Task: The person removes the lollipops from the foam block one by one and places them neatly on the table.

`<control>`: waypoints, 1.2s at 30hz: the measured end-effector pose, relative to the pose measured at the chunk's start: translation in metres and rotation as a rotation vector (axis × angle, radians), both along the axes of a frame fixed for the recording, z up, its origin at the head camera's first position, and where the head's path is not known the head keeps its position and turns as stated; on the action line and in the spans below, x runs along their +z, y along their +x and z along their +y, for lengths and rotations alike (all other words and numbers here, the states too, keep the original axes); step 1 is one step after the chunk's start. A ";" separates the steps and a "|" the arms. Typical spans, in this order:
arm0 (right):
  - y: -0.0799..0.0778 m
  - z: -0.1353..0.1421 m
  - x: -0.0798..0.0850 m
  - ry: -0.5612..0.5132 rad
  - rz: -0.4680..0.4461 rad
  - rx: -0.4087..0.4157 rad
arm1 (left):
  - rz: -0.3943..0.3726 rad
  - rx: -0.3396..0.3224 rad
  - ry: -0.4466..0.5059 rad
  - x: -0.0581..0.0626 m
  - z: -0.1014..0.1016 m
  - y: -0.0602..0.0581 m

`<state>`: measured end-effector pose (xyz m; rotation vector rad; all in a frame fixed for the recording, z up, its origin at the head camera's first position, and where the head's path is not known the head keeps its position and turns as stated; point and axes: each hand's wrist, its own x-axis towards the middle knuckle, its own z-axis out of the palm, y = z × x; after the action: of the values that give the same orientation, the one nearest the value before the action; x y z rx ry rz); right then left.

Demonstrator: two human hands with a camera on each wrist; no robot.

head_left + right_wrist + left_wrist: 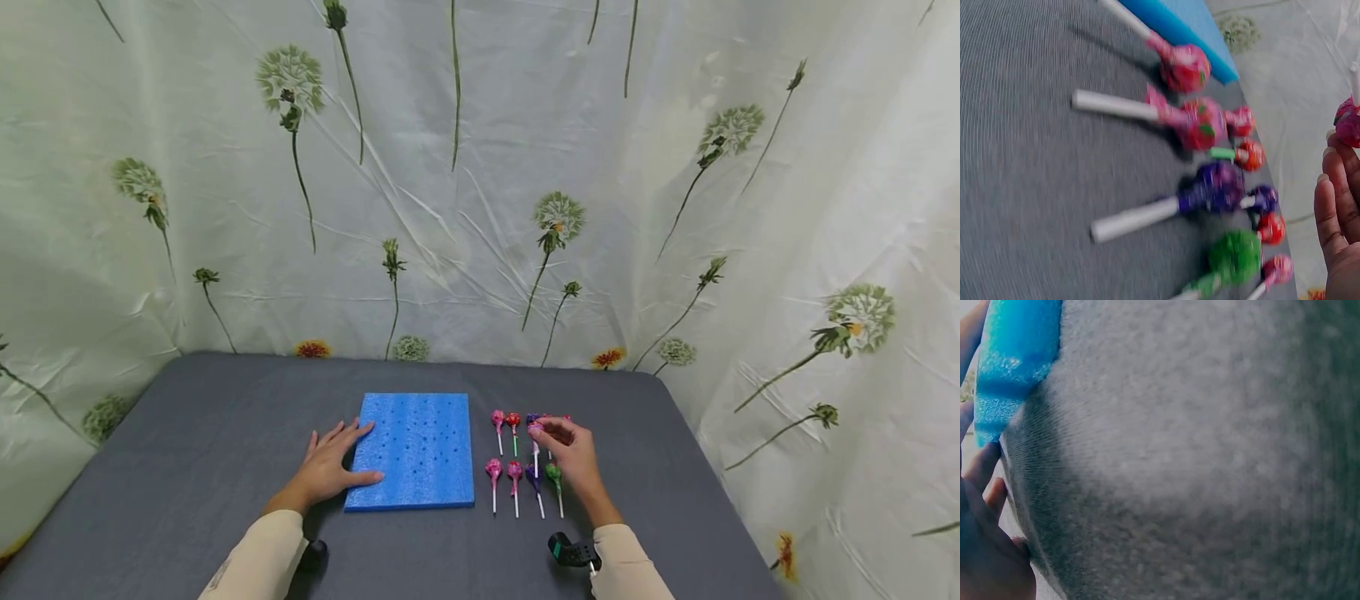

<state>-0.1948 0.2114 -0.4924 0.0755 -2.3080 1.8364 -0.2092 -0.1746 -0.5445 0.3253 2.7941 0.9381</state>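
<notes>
My left hand (328,463) rests with spread fingers on the left edge of a blue foam board (420,454), which is dotted with small holes. In the left wrist view, its fingers lie along the side of the foam (1019,369). To the right of the board, my right hand (576,457) pinches a pink-wrapped lollipop (1349,123) by its head, its white stick pointing down. That hand is over two rows of lollipops. Nearest me lie two pink ones, a purple lollipop (1219,187) and a green lollipop (553,472); the back row is partly hidden behind the hand.
The back row holds a pink lollipop (498,417), a red lollipop (513,419) with a green stick, and others. A dark grey cloth (225,433) covers the table. Behind it hangs a pale curtain (480,208) with dandelion prints.
</notes>
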 end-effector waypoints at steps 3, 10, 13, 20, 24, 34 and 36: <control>0.005 0.007 0.006 0.004 -0.016 -0.016 | -0.018 -0.001 -0.002 0.002 0.000 0.000; 0.002 0.033 -0.021 0.050 -0.052 -0.101 | -0.046 0.023 0.019 0.007 0.006 0.001; 0.004 0.043 -0.030 0.091 -0.054 -0.141 | -0.053 0.030 0.031 0.007 0.007 0.001; 0.012 0.060 -0.048 0.141 -0.083 -0.196 | -0.040 0.029 0.051 0.008 0.004 0.002; 0.016 0.064 -0.054 0.167 -0.123 -0.196 | -0.044 0.032 0.065 0.007 0.002 0.002; 0.016 0.068 -0.062 0.220 -0.155 -0.179 | -0.019 0.034 0.059 0.004 0.001 0.003; 0.016 0.069 -0.062 0.239 -0.147 -0.180 | -0.023 0.039 0.061 0.004 0.002 0.002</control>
<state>-0.1784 0.2800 -0.5549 -0.2335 -2.5303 1.5214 -0.2072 -0.1730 -0.5408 0.2682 2.7650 1.0306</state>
